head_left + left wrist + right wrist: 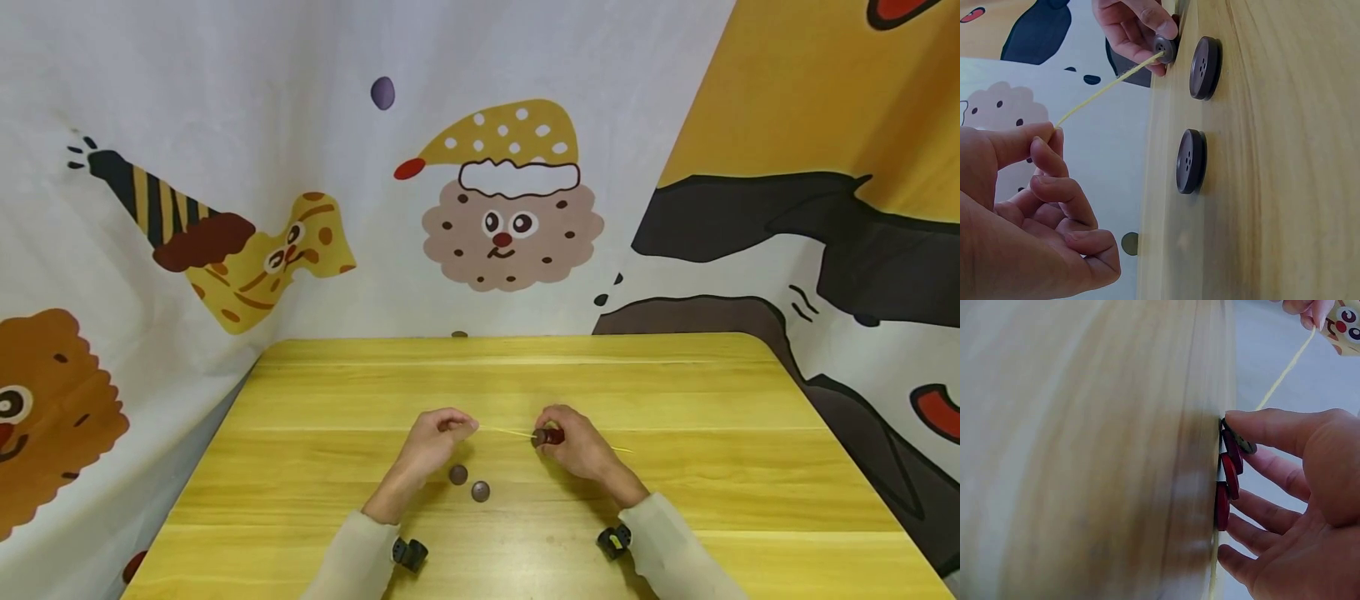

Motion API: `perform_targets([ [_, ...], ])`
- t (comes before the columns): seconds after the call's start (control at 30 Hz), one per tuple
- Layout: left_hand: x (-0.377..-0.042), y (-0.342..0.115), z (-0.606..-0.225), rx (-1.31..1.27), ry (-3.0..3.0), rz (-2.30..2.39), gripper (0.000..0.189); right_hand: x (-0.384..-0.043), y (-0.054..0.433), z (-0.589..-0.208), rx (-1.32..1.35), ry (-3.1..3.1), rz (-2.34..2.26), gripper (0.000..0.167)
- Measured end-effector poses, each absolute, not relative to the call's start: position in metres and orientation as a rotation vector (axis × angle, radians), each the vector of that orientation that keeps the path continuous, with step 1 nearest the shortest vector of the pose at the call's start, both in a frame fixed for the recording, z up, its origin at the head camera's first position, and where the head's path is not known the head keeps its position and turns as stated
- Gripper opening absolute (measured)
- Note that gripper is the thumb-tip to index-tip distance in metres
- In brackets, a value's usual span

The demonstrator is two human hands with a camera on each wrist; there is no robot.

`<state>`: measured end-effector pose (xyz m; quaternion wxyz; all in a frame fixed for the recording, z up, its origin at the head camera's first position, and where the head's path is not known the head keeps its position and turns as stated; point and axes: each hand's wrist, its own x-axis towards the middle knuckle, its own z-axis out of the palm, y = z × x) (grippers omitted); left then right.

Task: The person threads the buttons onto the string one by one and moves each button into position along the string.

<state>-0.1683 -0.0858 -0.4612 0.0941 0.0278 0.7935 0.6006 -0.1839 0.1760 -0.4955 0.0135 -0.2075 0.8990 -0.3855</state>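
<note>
My left hand (pixel 433 442) pinches a yellow string (pixel 1105 89) between thumb and forefinger, its other fingers curled. The string runs taut across to a dark brown button (pixel 1164 47) with several holes. Thumb and fingers of my right hand (pixel 583 448) pinch that button near the tabletop. Behind it, the right wrist view shows several red buttons (pixel 1230 477) in an overlapping row along the string, close to the fingers. The string's tail comes out past the right hand. Two loose dark brown buttons, one farther (pixel 458 475) and one nearer (pixel 481 491), lie flat between the forearms.
Everything lies on a yellow wood-grain table (pixel 337 500) with rounded far corners. A white cloth (pixel 300 67) printed with cartoon food figures hangs behind and beside it. Black wrist devices (pixel 409 554) sit at both sleeves.
</note>
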Motion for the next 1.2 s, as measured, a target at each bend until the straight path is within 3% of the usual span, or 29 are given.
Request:
perform_targets([
  [0.7,-0.1701,-0.0856,-0.4649,0.081,2.353,1.764,0.023,-0.1863,0.1747,-0.4972,-0.723,2.815,-1.176,0.024],
  [1.2,-0.1690,-0.0819,-0.4631,0.069,2.346,1.754,0.022,-0.1835,0.1736,-0.4935,-0.585,2.790,-1.154,0.023],
])
